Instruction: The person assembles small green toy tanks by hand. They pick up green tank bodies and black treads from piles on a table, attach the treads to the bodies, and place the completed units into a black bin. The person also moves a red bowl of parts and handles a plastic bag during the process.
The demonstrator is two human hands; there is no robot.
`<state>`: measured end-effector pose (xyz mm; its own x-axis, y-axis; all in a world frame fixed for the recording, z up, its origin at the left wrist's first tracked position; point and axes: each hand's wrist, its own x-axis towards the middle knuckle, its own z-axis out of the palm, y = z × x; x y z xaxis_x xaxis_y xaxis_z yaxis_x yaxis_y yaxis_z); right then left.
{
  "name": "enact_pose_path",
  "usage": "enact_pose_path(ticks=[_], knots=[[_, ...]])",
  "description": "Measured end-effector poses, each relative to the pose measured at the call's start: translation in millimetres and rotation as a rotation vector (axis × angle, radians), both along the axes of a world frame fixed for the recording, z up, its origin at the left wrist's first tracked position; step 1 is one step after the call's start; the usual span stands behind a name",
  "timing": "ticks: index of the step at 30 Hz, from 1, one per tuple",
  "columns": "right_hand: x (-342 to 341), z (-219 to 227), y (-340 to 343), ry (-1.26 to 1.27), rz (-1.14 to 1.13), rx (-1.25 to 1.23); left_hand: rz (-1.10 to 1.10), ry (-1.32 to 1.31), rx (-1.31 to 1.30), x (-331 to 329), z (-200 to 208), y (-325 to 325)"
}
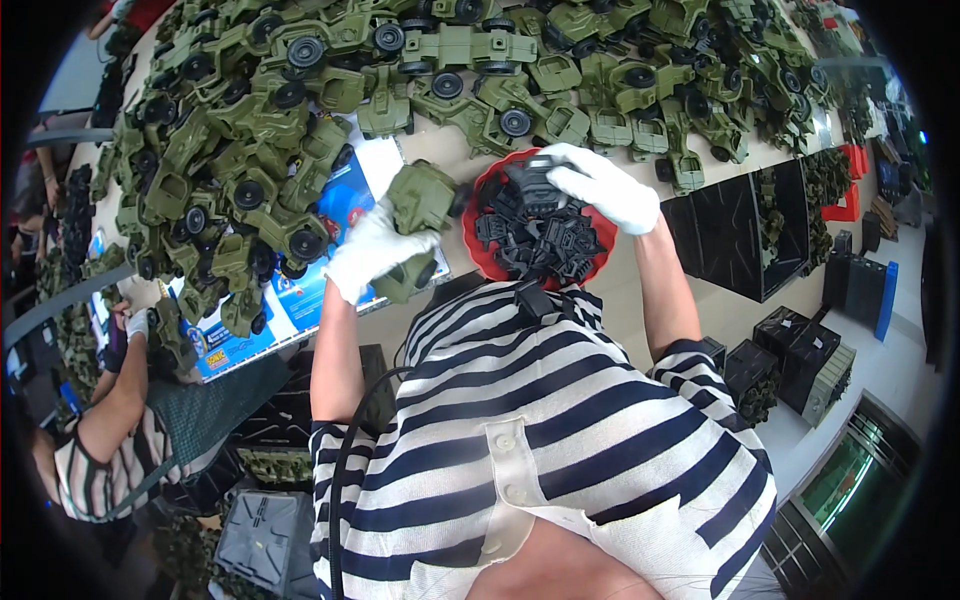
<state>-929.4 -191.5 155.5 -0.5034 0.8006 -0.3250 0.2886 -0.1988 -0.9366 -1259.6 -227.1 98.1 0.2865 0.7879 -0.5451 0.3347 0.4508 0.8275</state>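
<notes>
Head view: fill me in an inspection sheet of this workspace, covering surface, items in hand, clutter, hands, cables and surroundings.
Surface: pale table, partly covered by a blue printed sheet.
Job's things: green toy vehicle in hand; red bowl holding black parts.
Clutter: many green toy vehicles heaped across the table, some lying on the sheet.
Hands: both white-gloved; left hand has its grip on the vehicle, right hand on a black part at the bowl.
Cables: black cord along the striped shirt; its ends cannot be traced.
Surroundings: co-worker's hand at left; black crate at right.
</notes>
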Motion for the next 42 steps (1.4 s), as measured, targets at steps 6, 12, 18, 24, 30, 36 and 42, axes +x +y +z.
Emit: enact_pose_path(ticks=[6, 12, 18, 24, 30, 36, 42], knots=[[-35.0, -2.6, 35.5, 0.205, 0.288, 0.07, -0.217, -0.096, 0.012, 28.6, 66.2, -12.5], [-43.9, 10.3, 22.8, 0.038, 0.089, -0.165, -0.072, -0.159, -0.182, 44.2, 88.3, -17.1], [-39.2, -11.0, 6.8, 0.218, 0.091, -0.084, -0.043, -0.23, -0.187, 45.4, 81.5, -22.1], [-40.0, -21.4, -0.5, 0.578, -0.138, -0.417, -0.038, -0.218, -0.144, 45.4, 78.7, -19.5], [-36.1, -21.8, 4.4, 0.416, -0.039, -0.29, -0.018, -0.245, -0.142, 45.5, 76.9, -21.7], [-36.0, -19.8, 5.3, 0.355, -0.01, -0.198, 0.02, -0.236, -0.179, 48.8, 74.5, -22.3], [-33.0, -16.7, 10.0, 0.226, 0.101, 0.017, 0.057, -0.221, -0.181, 51.1, 72.2, -25.6]])
